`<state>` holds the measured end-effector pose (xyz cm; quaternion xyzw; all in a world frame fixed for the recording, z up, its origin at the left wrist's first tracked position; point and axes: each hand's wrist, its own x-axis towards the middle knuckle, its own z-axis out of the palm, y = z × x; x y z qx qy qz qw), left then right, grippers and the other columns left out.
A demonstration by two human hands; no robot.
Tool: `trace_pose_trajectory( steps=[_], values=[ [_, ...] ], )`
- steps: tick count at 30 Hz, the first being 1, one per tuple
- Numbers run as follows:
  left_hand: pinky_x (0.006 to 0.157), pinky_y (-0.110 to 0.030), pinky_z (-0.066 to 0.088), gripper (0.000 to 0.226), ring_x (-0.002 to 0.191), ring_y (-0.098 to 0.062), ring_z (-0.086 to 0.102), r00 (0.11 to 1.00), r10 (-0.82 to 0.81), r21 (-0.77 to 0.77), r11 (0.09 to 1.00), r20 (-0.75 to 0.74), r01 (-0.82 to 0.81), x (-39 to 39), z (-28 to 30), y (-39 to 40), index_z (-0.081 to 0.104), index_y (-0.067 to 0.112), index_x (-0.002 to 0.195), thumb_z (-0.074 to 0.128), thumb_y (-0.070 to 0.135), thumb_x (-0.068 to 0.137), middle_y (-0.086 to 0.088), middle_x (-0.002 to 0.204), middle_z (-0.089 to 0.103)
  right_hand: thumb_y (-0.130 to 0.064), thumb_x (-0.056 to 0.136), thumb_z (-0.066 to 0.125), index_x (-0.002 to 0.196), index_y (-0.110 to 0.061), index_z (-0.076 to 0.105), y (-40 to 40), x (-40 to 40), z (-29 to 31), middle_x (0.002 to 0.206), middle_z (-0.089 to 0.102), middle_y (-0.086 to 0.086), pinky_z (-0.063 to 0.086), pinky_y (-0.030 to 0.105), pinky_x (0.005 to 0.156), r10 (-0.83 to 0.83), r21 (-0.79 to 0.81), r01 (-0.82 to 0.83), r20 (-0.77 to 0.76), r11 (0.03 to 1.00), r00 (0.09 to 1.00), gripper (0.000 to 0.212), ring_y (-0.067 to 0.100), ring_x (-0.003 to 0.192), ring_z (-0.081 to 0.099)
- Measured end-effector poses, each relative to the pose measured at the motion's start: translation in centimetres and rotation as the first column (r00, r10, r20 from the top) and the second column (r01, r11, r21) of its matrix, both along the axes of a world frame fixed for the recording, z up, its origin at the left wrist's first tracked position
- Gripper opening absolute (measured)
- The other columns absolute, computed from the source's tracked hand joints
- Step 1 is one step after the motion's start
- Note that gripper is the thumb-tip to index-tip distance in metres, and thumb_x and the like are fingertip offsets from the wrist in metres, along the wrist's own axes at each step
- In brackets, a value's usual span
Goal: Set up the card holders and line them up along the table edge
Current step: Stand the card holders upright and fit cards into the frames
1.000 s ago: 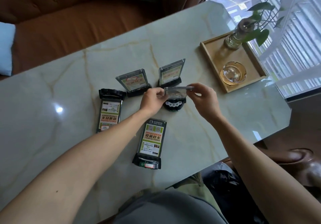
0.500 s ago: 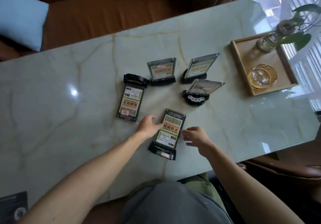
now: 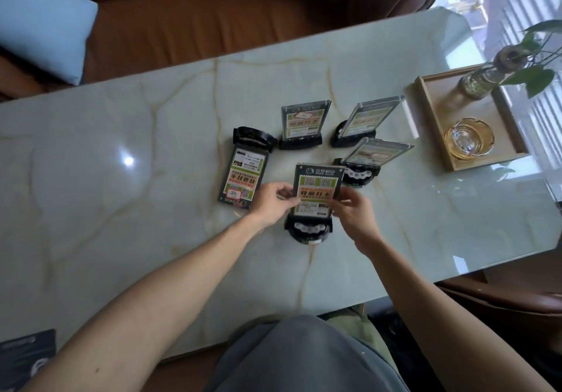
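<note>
Acrylic card holder (image 3: 316, 197) now tipped up on its base | both hands (image 3: 272, 200) (image 3: 354, 212) pinch its sides | we have one holder (image 3: 241, 179) still flat on desk (image 3: 121, 209)

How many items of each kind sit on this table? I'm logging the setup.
Card holders: 5 (three standing, one lying flat, one held by the left hand and right hand)
Wooden tray: 1
Glass ashtray: 1
Plant vase: 1
Total: 8
</note>
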<state>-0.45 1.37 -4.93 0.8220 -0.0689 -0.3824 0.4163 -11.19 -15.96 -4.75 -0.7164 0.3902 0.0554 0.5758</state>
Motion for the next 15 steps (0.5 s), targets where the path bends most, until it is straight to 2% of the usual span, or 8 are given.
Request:
trace_pose_trajectory(
  steps=[2,4,7,9,11,13,15],
  values=[
    [0.074,-0.022,0.052,0.011,0.083,-0.015,0.066,0.997,0.022,-0.044,0.999,0.068,-0.019,1.1,0.8,-1.0,0.074,0.014,0.09,0.081,0.015,0.082,0.0,0.092,0.075,-0.007,0.088,0.067,0.087,-0.019,0.068,-0.9,1.0,0.9,0.081,0.072,-0.006,0.048,0.02,0.06,0.019,-0.112,-0.012,0.065,0.994,0.998,0.012,0.002,0.066,0.064],
    [0.073,-0.024,0.051,0.011,0.078,-0.013,0.064,0.995,0.049,-0.092,0.995,0.086,-0.041,1.7,1.1,-1.8,0.073,0.013,0.085,0.083,0.015,0.08,-0.001,0.089,0.074,-0.008,0.088,0.067,0.085,-0.02,0.069,-1.6,1.8,1.5,0.08,0.072,-0.006,0.051,0.026,0.064,0.041,-0.212,-0.02,0.095,0.977,0.995,0.013,0.005,0.072,0.067],
    [0.065,-0.013,0.046,0.013,0.069,-0.005,0.062,0.99,0.097,-0.133,0.988,0.105,-0.083,2.0,0.9,-2.6,0.07,0.016,0.08,0.084,0.017,0.08,0.001,0.082,0.072,-0.009,0.089,0.066,0.094,-0.011,0.071,-2.3,2.3,1.7,0.091,0.076,0.004,0.053,0.034,0.074,0.051,-0.291,-0.028,0.071,0.956,0.996,0.008,0.02,0.086,0.071],
    [0.06,-0.004,0.042,0.012,0.068,0.001,0.061,0.988,0.117,-0.13,0.986,0.104,-0.103,1.9,0.5,-2.7,0.072,0.015,0.082,0.083,0.019,0.081,0.002,0.082,0.072,-0.011,0.09,0.065,0.096,-0.012,0.072,-2.3,2.3,1.4,0.093,0.077,0.004,0.053,0.033,0.074,0.059,-0.315,-0.043,0.042,0.948,0.997,0.009,0.019,0.086,0.07],
    [0.065,-0.005,0.045,0.013,0.074,0.001,0.064,0.989,0.133,-0.151,0.981,0.068,-0.122,1.8,0.0,-2.5,0.074,0.013,0.088,0.082,0.021,0.082,0.002,0.087,0.073,-0.01,0.089,0.065,0.098,-0.012,0.071,-2.1,2.1,1.0,0.093,0.076,0.001,0.051,0.03,0.07,0.048,-0.302,-0.038,0.024,0.953,0.999,0.011,0.011,0.081,0.068],
    [0.069,-0.009,0.049,0.015,0.077,0.003,0.066,0.989,0.145,-0.188,0.973,0.037,-0.135,1.8,-0.2,-2.2,0.075,0.013,0.093,0.081,0.023,0.083,0.004,0.089,0.074,-0.009,0.087,0.066,0.094,-0.012,0.07,-1.9,2.2,0.6,0.083,0.071,-0.006,0.043,0.026,0.065,0.015,-0.282,-0.011,0.013,0.959,1.0,0.009,0.002,0.069,0.059],
    [0.07,-0.008,0.049,0.016,0.076,0.01,0.065,0.991,0.124,-0.188,0.975,0.042,-0.115,1.9,-0.3,-1.8,0.076,0.016,0.095,0.079,0.028,0.085,0.009,0.089,0.074,-0.011,0.086,0.065,0.092,-0.011,0.068,-1.9,2.4,0.3,0.077,0.066,-0.005,0.041,0.028,0.064,-0.025,-0.257,0.023,-0.005,0.966,1.0,0.006,0.005,0.064,0.053]
  ],
)
